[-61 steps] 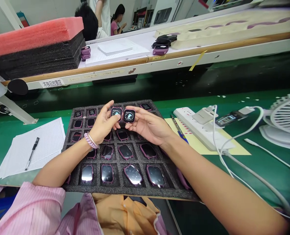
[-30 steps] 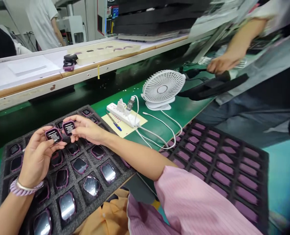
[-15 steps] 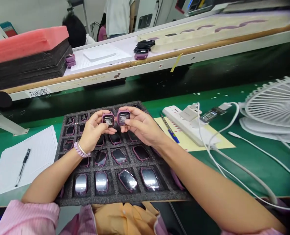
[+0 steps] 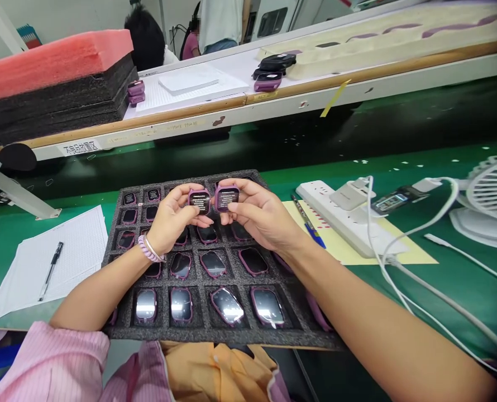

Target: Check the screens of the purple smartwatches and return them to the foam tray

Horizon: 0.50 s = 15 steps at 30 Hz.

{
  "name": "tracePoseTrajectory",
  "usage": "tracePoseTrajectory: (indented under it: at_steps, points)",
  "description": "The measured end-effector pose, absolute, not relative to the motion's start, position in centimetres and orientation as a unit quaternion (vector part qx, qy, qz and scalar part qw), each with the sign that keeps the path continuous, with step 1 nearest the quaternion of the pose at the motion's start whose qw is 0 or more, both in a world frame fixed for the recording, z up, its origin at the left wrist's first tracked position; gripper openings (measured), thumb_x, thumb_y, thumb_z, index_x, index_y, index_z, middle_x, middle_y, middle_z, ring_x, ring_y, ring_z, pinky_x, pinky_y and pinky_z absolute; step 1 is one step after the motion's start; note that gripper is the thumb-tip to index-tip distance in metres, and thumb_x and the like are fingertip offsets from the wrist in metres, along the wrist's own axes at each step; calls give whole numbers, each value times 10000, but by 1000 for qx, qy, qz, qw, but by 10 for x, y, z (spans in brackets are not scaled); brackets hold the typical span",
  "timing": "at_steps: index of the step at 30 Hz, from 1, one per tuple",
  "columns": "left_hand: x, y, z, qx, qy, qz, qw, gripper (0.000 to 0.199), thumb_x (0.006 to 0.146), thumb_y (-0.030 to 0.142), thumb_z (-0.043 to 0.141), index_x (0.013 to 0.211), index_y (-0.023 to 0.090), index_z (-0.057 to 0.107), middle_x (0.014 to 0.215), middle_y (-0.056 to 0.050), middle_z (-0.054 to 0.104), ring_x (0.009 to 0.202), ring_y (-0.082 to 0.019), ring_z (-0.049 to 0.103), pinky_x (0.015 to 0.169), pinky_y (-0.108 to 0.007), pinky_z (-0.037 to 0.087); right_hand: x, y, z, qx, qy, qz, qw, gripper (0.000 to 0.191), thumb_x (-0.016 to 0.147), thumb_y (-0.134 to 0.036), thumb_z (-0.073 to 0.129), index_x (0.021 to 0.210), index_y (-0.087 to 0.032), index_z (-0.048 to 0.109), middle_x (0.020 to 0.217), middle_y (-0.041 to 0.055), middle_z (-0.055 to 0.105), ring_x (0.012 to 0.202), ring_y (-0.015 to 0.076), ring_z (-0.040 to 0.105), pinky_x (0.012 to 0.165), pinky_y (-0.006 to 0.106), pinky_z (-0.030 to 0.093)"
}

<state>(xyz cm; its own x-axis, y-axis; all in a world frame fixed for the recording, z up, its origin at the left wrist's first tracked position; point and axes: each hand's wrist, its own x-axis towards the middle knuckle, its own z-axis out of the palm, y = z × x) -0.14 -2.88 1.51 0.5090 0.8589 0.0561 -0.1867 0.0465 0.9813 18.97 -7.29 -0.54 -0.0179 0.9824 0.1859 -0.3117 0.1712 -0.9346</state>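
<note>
My left hand (image 4: 171, 218) grips a purple smartwatch case (image 4: 199, 201) between thumb and fingers, its lit screen showing lines of white text. Close beside it, my right hand (image 4: 261, 215) pinches a second purple smartwatch case (image 4: 227, 198) with similar text on its screen. Both are held up side by side over the back part of a dark grey foam tray (image 4: 165, 330). More purple-rimmed watch cases sit in the tray's square pockets, among them a watch case (image 4: 267, 306) in the front row. Most of these screens are dark or reflect light; a few at the back left show text.
Papers (image 4: 70, 251) with a black pen (image 4: 51, 271) lie at left. Right of the tray are a blue pen (image 4: 313, 230), a white power strip (image 4: 349, 220) with cables, and a fan (image 4: 493, 190). A raised shelf (image 4: 190, 120) behind holds foam stacks (image 4: 56, 72) and watches. People are beyond it.
The camera view has shifted, so the scene sits slightly further right in the picture. Both hands still hold the two watch cases side by side in nearly the same pose.
</note>
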Motion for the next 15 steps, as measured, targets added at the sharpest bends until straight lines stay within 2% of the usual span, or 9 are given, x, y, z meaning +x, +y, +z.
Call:
tracePoseTrajectory:
  at_steps: [15]
  points:
    - [0, -28, 14, 553, 301, 404, 664, 460, 697, 242, 743, 1122, 173, 580, 1000, -2, 717, 616, -135, 748, 604, -221, 637, 188, -74, -3, -363, -483, 525, 599, 462, 722, -222, 811, 1150, -219, 638, 885, -9, 743, 611, 134, 657, 622, 280, 512]
